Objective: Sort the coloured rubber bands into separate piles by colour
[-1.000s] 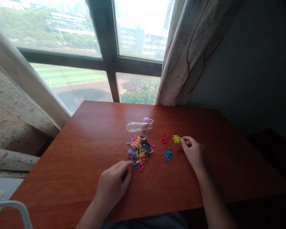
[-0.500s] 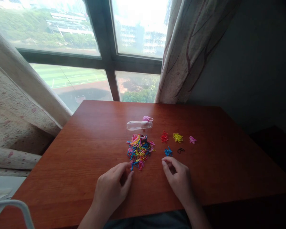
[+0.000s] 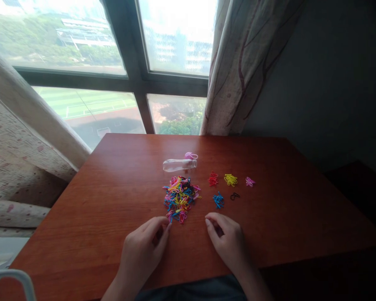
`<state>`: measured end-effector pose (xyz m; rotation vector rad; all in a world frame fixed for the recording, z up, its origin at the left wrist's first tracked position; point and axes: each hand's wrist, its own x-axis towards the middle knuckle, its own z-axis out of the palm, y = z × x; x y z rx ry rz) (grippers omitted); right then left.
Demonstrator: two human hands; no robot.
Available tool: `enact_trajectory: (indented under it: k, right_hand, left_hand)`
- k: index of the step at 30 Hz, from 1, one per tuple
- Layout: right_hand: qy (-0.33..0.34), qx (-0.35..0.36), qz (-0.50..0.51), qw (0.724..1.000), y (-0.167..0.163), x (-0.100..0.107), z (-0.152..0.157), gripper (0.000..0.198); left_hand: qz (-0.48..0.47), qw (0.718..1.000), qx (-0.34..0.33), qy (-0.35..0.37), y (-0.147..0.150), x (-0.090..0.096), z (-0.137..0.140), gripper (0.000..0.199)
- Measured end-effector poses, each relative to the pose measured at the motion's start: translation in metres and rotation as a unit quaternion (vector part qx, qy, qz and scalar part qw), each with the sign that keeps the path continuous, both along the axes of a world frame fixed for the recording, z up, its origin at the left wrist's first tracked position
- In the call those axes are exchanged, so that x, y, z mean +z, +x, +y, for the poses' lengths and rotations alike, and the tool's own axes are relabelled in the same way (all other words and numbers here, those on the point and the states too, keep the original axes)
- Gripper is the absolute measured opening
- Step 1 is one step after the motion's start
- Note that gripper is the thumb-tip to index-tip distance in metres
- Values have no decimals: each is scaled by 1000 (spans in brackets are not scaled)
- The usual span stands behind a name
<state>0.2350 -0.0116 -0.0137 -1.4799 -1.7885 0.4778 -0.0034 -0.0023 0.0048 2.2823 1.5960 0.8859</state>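
A mixed heap of small coloured rubber bands (image 3: 181, 195) lies mid-table. My left hand (image 3: 146, 244) is at its near edge, thumb and forefinger pinched at a pink-and-blue bit of band. To the right, my right hand (image 3: 227, 236) hovers low over the wood, fingertips closed together with nothing visible in them. Just beyond it is a small blue group of bands (image 3: 218, 200). Separate groups sit farther out: red bands (image 3: 213, 179), yellow bands (image 3: 230, 180), pink bands (image 3: 250, 181) and a few black bands (image 3: 235, 196).
Behind the heap, a clear plastic bottle (image 3: 179, 165) lies on its side beside a pink cap with a loop (image 3: 191, 156). The wooden table (image 3: 90, 209) reaches to a window with curtains (image 3: 235, 83). A white curved rail (image 3: 14, 274) stands at lower left.
My right hand has drawn back from the blue group toward the heap and me. My left finger and thumb have come closer together. The whole view has shifted slightly.
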Motion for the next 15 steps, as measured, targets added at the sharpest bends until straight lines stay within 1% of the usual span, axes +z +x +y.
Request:
enact_trajectory:
  k: [3, 5, 7, 10, 12, 15]
  right_hand:
    - [-2, 6, -4, 1000, 0, -1, 1, 18]
    - [-2, 11, -7, 1000, 0, 0, 0, 17]
    - [-5, 28, -16, 999, -2, 2, -2, 16]
    - [-16, 75, -49, 996, -5, 7, -6, 16]
    - [-20, 94, -68, 993, -6, 9, -7, 15]
    - [-25, 99, -59, 993, -6, 10, -8, 15]
  left_hand:
    - [-43, 999, -16, -3, 2, 3, 2, 13]
    - [-50, 998, -38, -15, 9, 8, 6, 12]
    - [-48, 996, -65, -26, 20, 15, 14, 12]
    - [-40, 992, -115, -33, 45, 29, 34, 12]
    - [-9, 987, -154, -37, 65, 37, 48, 14]
    - [80, 972, -213, -56, 93, 44, 69, 13]
